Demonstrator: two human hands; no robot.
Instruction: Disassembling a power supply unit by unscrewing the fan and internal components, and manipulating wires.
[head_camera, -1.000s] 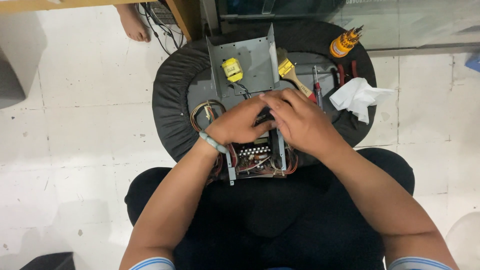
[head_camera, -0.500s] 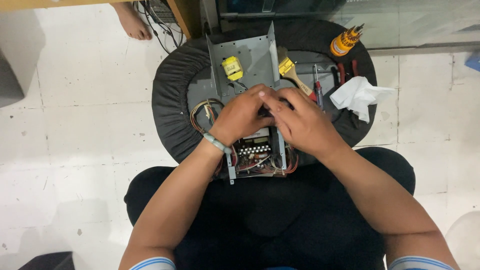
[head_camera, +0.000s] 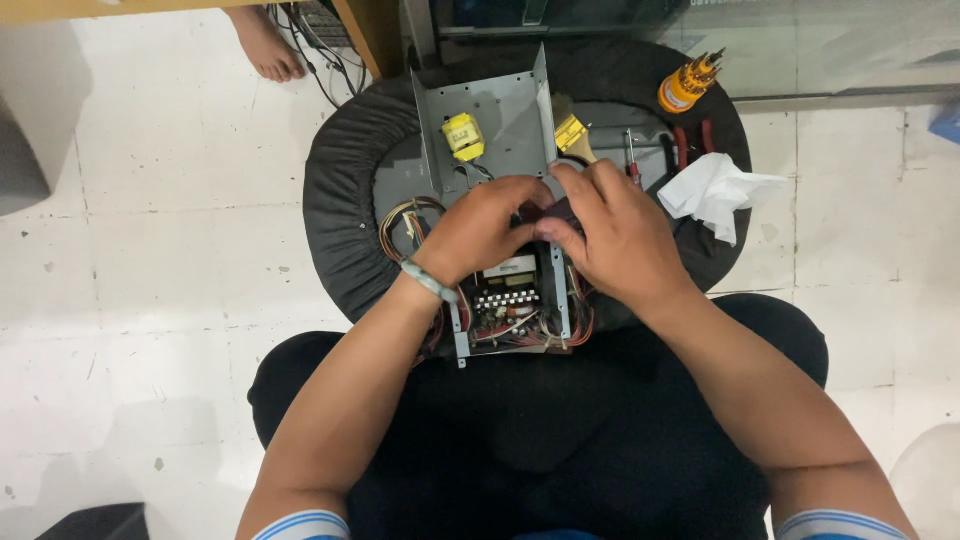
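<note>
An opened grey metal chassis (head_camera: 500, 125) with a yellow part inside (head_camera: 463, 135) and a circuit board with wires (head_camera: 510, 305) lies on a round black stool top (head_camera: 345, 190) in front of my knees. My left hand (head_camera: 480, 228), a pale bangle at its wrist, and my right hand (head_camera: 615, 235) meet over the middle of the chassis. Both pinch a small dark part (head_camera: 550, 212) between their fingertips. The fingers hide most of that part.
A paintbrush with a yellow ferrule (head_camera: 572, 135), a screwdriver (head_camera: 632, 160), red-handled pliers (head_camera: 690, 145), a crumpled white tissue (head_camera: 715, 190) and an orange screwdriver-bit holder (head_camera: 685, 85) lie at the stool's right. Another person's bare foot (head_camera: 265, 45) and cables (head_camera: 315, 30) are beyond, on white tiles.
Both hands have shifted a little upward over the chassis, away from me, uncovering more of the circuit board. They stay joined on the dark part.
</note>
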